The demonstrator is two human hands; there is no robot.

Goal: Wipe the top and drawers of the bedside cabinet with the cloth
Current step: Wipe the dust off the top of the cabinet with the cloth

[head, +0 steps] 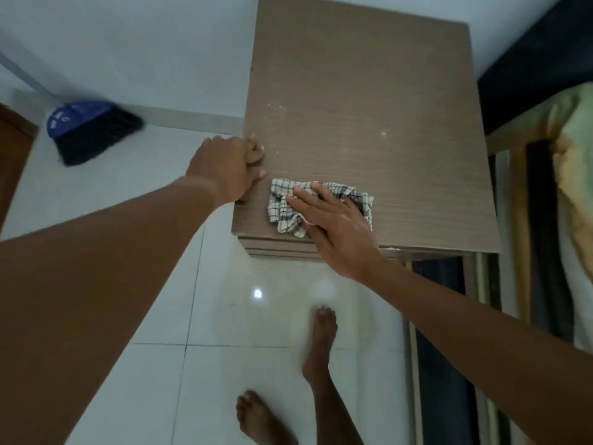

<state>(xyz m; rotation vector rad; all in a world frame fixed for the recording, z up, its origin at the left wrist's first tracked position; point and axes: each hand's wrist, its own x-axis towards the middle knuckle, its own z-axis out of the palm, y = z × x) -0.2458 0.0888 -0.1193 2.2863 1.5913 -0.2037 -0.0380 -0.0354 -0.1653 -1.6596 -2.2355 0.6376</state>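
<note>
The bedside cabinet is brown wood, seen from above, with pale dust specks on its top. A crumpled white cloth with dark checks lies near the top's front left corner. My right hand presses flat on the cloth, fingers spread and pointing left. My left hand grips the cabinet's left edge, fingers curled over onto the top. The drawer fronts show only as thin stacked edges below the top's front rim.
A blue broom with black bristles leans by the wall at the left. A bed with a green pillow stands close on the right. My bare feet stand on the glossy white tiled floor in front of the cabinet.
</note>
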